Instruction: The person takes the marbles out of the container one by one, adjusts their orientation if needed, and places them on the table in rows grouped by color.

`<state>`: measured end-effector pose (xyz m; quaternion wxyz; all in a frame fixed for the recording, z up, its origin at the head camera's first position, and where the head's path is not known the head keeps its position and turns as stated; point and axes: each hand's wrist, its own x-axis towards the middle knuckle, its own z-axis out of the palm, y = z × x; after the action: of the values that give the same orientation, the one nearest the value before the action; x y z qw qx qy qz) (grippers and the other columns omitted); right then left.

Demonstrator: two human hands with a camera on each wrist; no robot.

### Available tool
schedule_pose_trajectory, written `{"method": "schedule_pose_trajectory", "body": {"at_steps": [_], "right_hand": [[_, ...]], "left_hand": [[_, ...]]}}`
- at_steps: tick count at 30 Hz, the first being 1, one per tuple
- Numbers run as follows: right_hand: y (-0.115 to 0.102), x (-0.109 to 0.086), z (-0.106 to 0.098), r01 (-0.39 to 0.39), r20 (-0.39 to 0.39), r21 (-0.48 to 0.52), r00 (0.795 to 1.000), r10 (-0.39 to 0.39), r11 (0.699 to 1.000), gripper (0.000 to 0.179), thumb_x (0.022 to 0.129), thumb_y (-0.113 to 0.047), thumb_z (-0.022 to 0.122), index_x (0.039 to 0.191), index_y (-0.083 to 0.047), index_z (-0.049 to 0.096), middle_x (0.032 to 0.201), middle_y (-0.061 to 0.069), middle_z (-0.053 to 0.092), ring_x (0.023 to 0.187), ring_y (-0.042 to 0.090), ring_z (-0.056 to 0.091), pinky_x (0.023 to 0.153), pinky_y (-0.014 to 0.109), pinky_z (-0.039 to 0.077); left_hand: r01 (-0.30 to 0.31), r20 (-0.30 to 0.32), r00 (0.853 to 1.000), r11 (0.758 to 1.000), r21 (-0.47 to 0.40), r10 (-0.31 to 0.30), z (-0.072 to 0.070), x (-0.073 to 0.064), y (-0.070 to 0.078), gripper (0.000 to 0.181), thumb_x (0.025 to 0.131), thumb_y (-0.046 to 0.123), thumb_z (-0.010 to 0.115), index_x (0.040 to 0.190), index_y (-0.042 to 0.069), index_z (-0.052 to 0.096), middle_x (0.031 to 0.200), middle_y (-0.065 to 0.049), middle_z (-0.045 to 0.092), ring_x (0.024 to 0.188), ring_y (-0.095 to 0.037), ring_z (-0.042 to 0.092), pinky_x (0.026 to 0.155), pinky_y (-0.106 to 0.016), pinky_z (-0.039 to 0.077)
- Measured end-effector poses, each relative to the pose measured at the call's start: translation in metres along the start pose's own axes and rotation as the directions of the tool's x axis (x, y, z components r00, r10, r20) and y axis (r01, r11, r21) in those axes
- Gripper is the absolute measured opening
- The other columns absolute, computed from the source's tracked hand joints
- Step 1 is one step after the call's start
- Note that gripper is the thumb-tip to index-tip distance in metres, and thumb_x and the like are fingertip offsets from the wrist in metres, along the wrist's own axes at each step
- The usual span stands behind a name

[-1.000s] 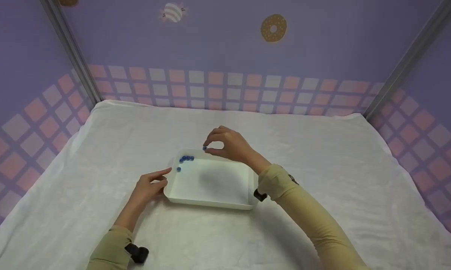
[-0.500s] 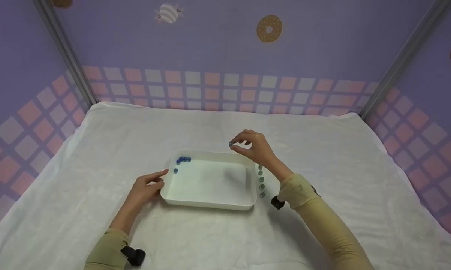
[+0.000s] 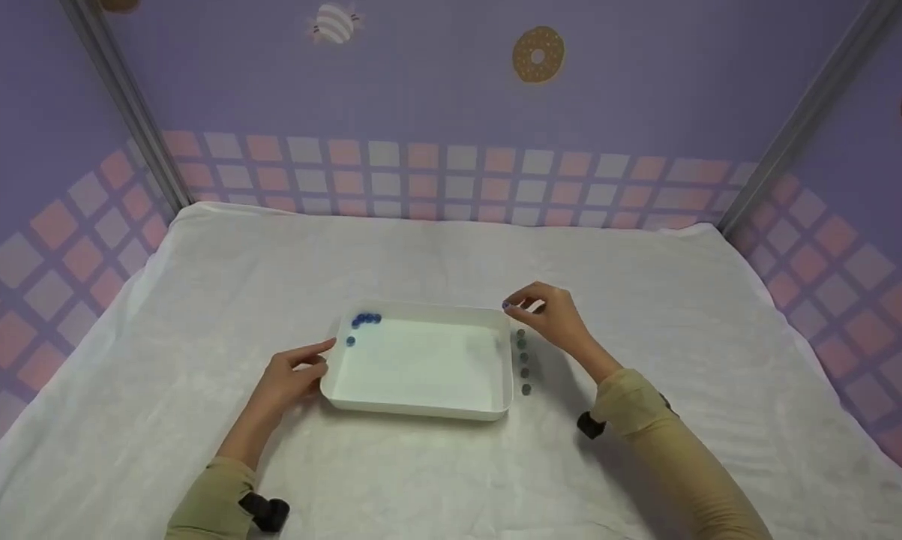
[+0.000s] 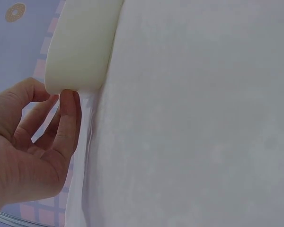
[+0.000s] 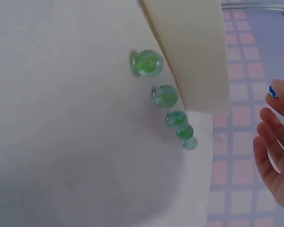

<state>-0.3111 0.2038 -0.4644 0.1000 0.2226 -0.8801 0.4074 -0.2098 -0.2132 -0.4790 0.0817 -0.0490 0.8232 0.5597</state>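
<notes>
Left hand [image 3: 289, 376]: grip loose, thumb and fingers apart and lightly bent, tips resting against the outer left end of the white tray [image 3: 421, 412].
Far-left tray corner: four blue glass marbles [image 3: 369, 319] bunched beside the far wall and round the bend; a lone blue marble [image 3: 351, 341] lies inside, near the left wall.
Tray span: long axis left to right, low walls all round; the floor runs from the blue bunch to the right wall.
Pinched blue marble [image 3: 506, 305]: by the tray's far-right corner, seemingly above the rim; the bunch lies leftward from it, most of the tray's length off.
Right hand [image 3: 555, 316]: grip clamped on that marble, thumb against forefinger; nearer than the left hand to the green row.
Green row: five green glass marbles [image 3: 524, 358] just outside the right wall, lined near to far, nearer the person than the right grip.
Right-side room: white cloth [image 3: 690, 315] spreads beyond the row toward the patterned wall [image 3: 863, 247].
</notes>
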Motion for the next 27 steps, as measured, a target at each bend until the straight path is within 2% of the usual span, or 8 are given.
{"method": "schedule_pose_trajectory", "body": {"at_steps": [5, 10, 19, 27], "right_hand": [[0.014, -0.008, -0.007, -0.062, 0.004, -0.015, 0.998, 0.062, 0.998, 0.014, 0.091, -0.025, 0.072, 0.099, -0.015, 0.078, 0.101, 0.005, 0.074, 0.093, 0.021, 0.067, 0.081, 0.038, 0.056], [0.021, -0.014, -0.013, -0.117, -0.002, -0.023, 0.993, 0.117, 0.993, 0.012, 0.09, -0.023, 0.073, 0.098, -0.015, 0.078, 0.1, 0.005, 0.074, 0.092, 0.021, 0.067, 0.08, 0.035, 0.055], [0.034, -0.023, -0.015, -0.198, 0.007, -0.078, 0.98, 0.2, 0.977, 0.014, 0.091, -0.021, 0.072, 0.1, -0.012, 0.078, 0.099, 0.007, 0.075, 0.093, 0.024, 0.066, 0.086, 0.04, 0.053], [0.043, -0.03, -0.013, -0.295, 0.057, -0.121, 0.951, 0.303, 0.948, 0.014, 0.092, -0.025, 0.07, 0.099, -0.016, 0.078, 0.098, 0.005, 0.073, 0.084, 0.019, 0.062, 0.072, 0.03, 0.05]], "left_hand": [[-0.001, -0.002, 1.0, 1.0, -0.005, 0.001, 0.0, 0.0, 0.0, 0.046, 0.099, 0.011, 0.053, 0.145, 0.013, 0.052, 0.123, -0.017, 0.054, 0.09, -0.014, 0.061, 0.076, -0.022, 0.054], [0.015, -0.005, 1.0, 1.0, 0.004, -0.015, 0.0, 0.001, 0.0, 0.047, 0.099, 0.013, 0.053, 0.145, 0.015, 0.052, 0.126, -0.018, 0.052, 0.093, -0.016, 0.058, 0.076, -0.022, 0.053], [0.02, -0.002, 1.0, 1.0, -0.002, -0.02, 0.0, 0.002, -0.001, 0.047, 0.099, 0.013, 0.053, 0.145, 0.016, 0.052, 0.126, -0.017, 0.053, 0.09, -0.014, 0.059, 0.075, -0.022, 0.054], [0.036, -0.001, 0.999, 0.999, -0.013, -0.036, 0.0, 0.002, -0.001, 0.047, 0.099, 0.013, 0.053, 0.146, 0.018, 0.051, 0.129, -0.017, 0.051, 0.087, -0.013, 0.059, 0.074, -0.022, 0.052]]}}
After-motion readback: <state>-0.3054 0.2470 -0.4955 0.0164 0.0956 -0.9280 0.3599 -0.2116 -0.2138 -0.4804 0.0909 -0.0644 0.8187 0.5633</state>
